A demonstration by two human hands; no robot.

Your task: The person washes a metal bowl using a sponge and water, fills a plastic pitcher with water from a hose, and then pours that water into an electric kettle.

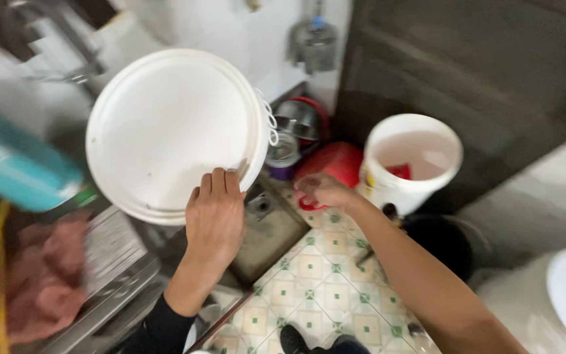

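Your left hand [215, 219] grips the round white plastic lid [175, 131] at its lower rim, fingers over the edge. Your right hand [322, 190] reaches low, fingers curled; grip unclear, white plastic bucket [411, 164] just beyond.

Large round white lid [171, 128], tilted upright, above the sink.

Looks like a home washing corner, part kitchen, part washroom. Patterned green-and-cream floor tiles [316, 282] at six o'clock, with a floor drain [260, 204] near centre. White bucket [411, 160] at two o'clock, steel bowls [298, 118] at one o'clock against a white wall, metal rack [109, 246] and pink cloth [47, 275] at eight o'clock.
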